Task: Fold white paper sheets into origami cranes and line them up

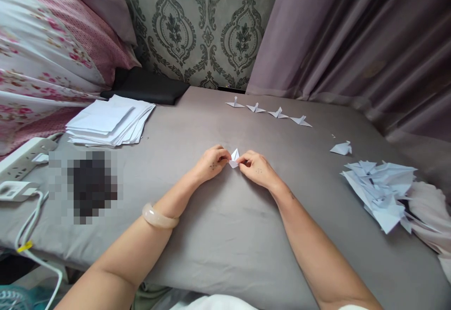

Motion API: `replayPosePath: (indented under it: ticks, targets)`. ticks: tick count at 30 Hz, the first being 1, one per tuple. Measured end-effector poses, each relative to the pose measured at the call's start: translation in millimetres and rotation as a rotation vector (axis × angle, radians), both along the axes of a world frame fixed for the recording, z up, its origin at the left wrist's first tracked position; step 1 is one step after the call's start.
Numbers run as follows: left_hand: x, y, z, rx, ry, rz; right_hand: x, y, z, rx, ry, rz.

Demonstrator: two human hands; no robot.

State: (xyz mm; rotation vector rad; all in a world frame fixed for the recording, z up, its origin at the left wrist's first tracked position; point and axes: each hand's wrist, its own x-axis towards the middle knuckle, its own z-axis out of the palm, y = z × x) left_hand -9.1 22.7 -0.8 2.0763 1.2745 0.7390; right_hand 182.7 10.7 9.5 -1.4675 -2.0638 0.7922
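Observation:
A small piece of folded white paper (235,157) is held up near the middle of the table, its pointed tip away from me. My left hand (213,161) pinches its left edge between thumb and forefinger. On the opposite edge my right hand (256,166) has the same kind of pinch. Beyond my hands, several folded paper cranes (256,107) stand in a slanting row. Another folded paper bird (341,148) sits off to the right, close to a heap of folded white paper pieces (382,192).
A stack of white paper sheets (105,120) lies at the back left before a folded black cloth (146,86). On the left edge are a white power strip (26,157) and a cable (31,220). A dark blurred-out object (92,185) sits nearby. Curtains (334,33) hang behind the grey-covered table (183,136).

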Motion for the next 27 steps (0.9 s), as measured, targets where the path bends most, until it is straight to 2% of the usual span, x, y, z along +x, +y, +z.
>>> replayPosePath:
  ticks: [7, 11, 14, 19, 22, 27]
  targets:
    - [-2.0, -9.5, 10.5, 0.142, 0.185, -0.081, -0.9, -2.3, 2.5, 0.040, -0.035, 0.015]
    - [0.1, -13.1, 14.6, 0.167, 0.261, -0.048, -4.7, -3.7, 2.8, 0.038, -0.033, -0.021]
    - [2.0, -10.0, 9.2, 0.117, 0.236, 0.017, -8.6, -4.3, 1.6, 0.018, -0.074, -0.102]
    - [2.0, -2.4, -2.4, -0.037, 0.076, 0.098, -11.4, -4.2, -1.9, -0.001, -0.156, -0.221]
    - [2.5, 0.7, -6.1, -0.109, 0.028, 0.112, -10.9, -4.2, -2.9, -0.014, -0.153, -0.212]
    - [4.8, 4.7, -9.1, -0.146, -0.034, 0.155, -9.2, -3.2, -3.9, -0.036, -0.066, -0.191]
